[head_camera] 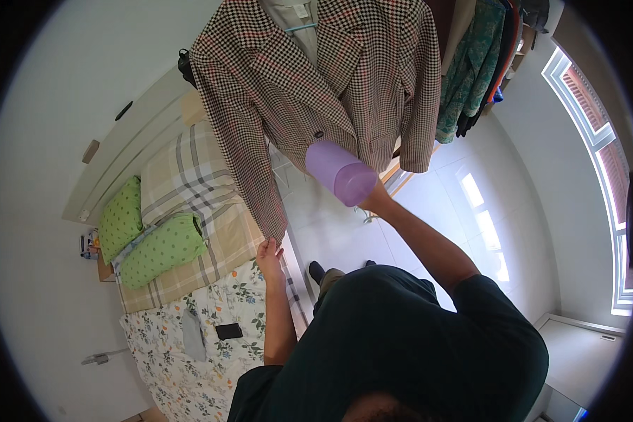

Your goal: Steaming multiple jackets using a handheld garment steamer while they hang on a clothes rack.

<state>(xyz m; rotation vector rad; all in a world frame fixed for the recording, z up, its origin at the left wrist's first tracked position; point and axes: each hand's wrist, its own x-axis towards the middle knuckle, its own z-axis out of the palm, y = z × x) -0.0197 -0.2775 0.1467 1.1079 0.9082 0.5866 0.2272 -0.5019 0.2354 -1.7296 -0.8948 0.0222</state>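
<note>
A houndstooth blazer (295, 79) with a dark button hangs in front of me on a light-blue hanger (300, 27). My left hand (269, 258) pinches the cuff of the sleeve on the left, drawing it down and slightly outward. In my right hand (373, 198) is a purple cylindrical device (337, 169) with a translucent end, held up against the lower front of the blazer near the button. The device hides most of my right hand's fingers. Its far end, towards the cloth, is also out of sight.
Left of me is a bed with a plaid pillow (176, 171), green dotted pillows (161, 250) and a floral quilt (190, 390). A black phone (229, 331) and a grey cloth (193, 335) lie on the quilt. More garments (472, 74) hang at the right, before a window (593, 132).
</note>
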